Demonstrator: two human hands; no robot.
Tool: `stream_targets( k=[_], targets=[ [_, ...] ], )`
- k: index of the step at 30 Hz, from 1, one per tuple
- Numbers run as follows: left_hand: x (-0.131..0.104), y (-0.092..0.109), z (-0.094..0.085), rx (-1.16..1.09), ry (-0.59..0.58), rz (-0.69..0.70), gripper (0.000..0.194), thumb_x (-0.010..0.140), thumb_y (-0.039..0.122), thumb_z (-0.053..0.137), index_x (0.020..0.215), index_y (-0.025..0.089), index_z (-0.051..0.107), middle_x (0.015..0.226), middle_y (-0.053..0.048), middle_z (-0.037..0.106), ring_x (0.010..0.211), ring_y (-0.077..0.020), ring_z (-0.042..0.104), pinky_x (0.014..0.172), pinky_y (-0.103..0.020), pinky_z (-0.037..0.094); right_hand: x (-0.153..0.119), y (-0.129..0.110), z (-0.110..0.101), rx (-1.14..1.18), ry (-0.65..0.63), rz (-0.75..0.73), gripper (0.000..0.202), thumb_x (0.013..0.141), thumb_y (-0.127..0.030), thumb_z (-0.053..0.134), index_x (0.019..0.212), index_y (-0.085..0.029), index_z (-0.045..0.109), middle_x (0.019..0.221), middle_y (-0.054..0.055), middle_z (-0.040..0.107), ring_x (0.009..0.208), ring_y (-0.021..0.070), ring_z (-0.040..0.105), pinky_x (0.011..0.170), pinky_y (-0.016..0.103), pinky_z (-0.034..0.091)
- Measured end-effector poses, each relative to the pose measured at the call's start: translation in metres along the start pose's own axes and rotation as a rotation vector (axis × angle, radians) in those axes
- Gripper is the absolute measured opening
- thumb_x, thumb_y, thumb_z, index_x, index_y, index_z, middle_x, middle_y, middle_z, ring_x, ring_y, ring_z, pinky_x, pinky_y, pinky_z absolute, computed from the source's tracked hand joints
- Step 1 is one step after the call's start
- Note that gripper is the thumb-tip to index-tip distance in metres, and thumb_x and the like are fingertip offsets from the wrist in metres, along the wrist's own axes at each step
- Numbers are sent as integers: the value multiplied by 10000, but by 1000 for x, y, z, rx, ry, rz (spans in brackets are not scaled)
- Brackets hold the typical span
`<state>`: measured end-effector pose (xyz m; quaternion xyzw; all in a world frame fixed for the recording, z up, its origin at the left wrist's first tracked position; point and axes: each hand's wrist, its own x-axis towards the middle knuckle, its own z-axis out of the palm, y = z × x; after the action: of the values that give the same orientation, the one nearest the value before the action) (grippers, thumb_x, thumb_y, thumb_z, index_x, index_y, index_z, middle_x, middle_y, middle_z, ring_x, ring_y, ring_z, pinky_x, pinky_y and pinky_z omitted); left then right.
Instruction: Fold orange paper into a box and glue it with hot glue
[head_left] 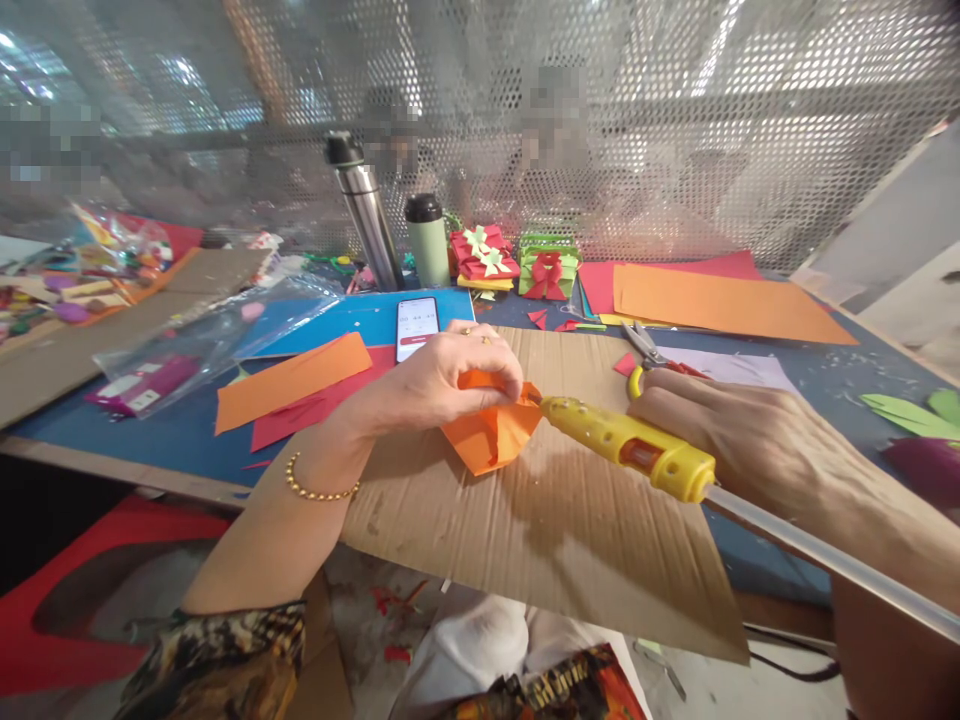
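Pinching creased orange paper (491, 438) occupies left hand (448, 378); right hand (701, 412) grips yellow glue gun (626, 443).

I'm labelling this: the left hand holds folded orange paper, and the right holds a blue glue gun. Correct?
No, the head view shows a yellow glue gun in the right hand. The left hand does hold folded orange paper.

The phone (417, 322) lies left of the cardboard (570, 500), before what seems a flask (367, 215).

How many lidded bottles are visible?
2 on the blue table: a tall silver metal bottle and, right of it, a shorter pale-green bottle; others may be hidden.
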<state>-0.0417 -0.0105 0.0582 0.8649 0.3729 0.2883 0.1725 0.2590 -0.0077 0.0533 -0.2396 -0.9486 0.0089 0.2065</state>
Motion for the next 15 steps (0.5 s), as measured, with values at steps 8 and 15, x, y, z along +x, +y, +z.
stream_targets(
  k=[8, 15],
  targets=[
    [-1, -2, -1, 2, 23, 13, 117, 927, 224, 641, 822, 217, 691, 954, -32, 769, 982, -189, 656, 1025, -418, 414, 2, -5, -8, -12, 8, -46, 317, 1086, -449, 319, 885, -236, 441, 779, -21, 481, 598, 138, 503, 571, 299, 356],
    [-1, -5, 2, -22, 15, 33, 116, 930, 253, 654, 830, 217, 700, 944, -40, 770, 968, -188, 659, 1007, -406, 442, 3, -4, -6, -2, 31, -52, 283, 1066, -350, 395, 802, -248, 407, 731, -19, 489, 563, 149, 485, 519, 302, 320]
  ],
)
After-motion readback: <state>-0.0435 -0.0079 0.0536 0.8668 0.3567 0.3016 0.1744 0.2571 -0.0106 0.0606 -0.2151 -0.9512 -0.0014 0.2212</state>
